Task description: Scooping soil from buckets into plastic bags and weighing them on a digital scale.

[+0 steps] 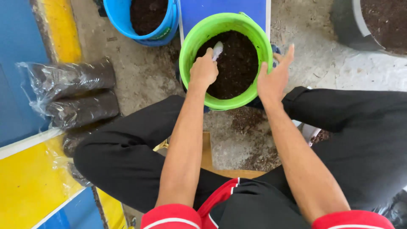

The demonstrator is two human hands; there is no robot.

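A bright green bucket full of dark soil stands on the concrete floor between my knees. My left hand is closed around a small white scoop whose end pokes into the soil. At the bucket's right rim, my right hand rests with fingers spread and nothing in it.
A blue bucket of soil stands at the back left, and a dark tub of soil at the back right. Several clear plastic bags packed with soil lie on the left. Spilled soil dots the floor near my legs.
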